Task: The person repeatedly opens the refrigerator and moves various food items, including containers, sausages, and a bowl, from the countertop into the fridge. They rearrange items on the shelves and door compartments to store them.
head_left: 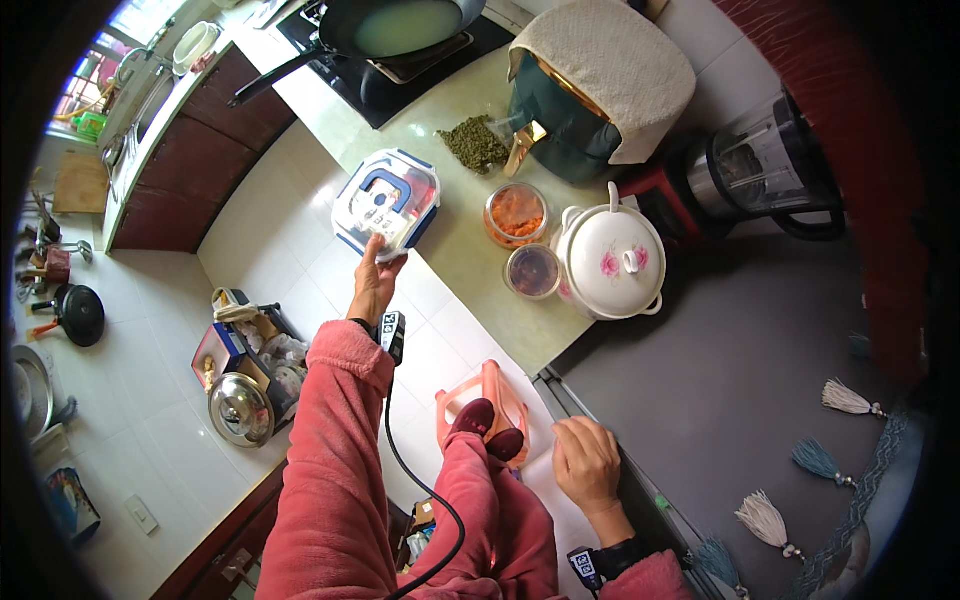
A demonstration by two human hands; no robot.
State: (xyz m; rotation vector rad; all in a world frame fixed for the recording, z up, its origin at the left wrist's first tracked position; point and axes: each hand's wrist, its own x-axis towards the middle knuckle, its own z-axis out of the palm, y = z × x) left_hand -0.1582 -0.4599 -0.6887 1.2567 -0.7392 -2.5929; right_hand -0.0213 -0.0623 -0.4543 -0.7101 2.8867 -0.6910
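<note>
My left hand holds a clear food container with a blue-trimmed snap lid by its near edge, beside the counter edge. The lid is on, and what is inside is hard to make out. My right hand rests with bent fingers at the edge of the dark grey surface and holds nothing that I can see. On the pale green counter stand a round tub of orange food, a tub of dark food and a white lidded pot with pink flowers. Small green pieces lie heaped on clear plastic.
A wok with cloudy liquid is on the black cooktop. A green air fryer under a beige towel and a red-based blender stand behind. My feet are on a pink plastic stool. A cable hangs from my left wrist.
</note>
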